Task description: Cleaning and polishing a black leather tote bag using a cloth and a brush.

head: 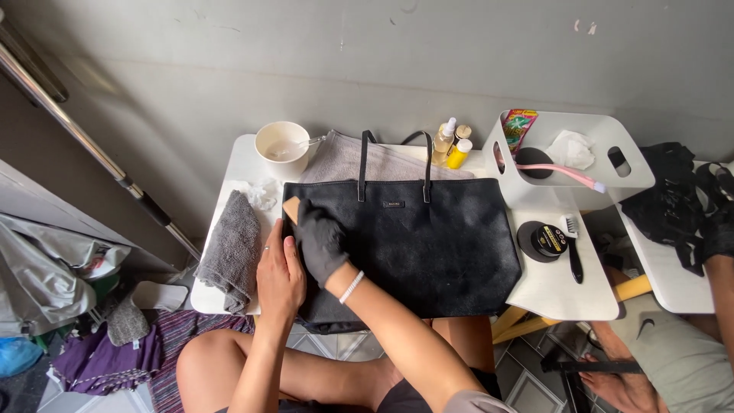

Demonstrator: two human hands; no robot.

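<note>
A black leather tote bag (428,237) lies flat on a small white table (558,294), handles toward the wall. My right hand (319,243), in a black glove, grips a wooden-backed brush (291,208) against the bag's left edge. Bare and flat, my left hand (278,277) presses down on the bag's lower left corner, just beside the right hand. A beaded bracelet sits on my right wrist.
A grey cloth (232,251) hangs over the table's left edge; a white bowl (282,147) and small bottles (451,145) stand at the back. A white caddy (612,183), a polish tin (544,240) and a black-handled brush (571,248) sit right. Another person's leg (665,359) is at lower right.
</note>
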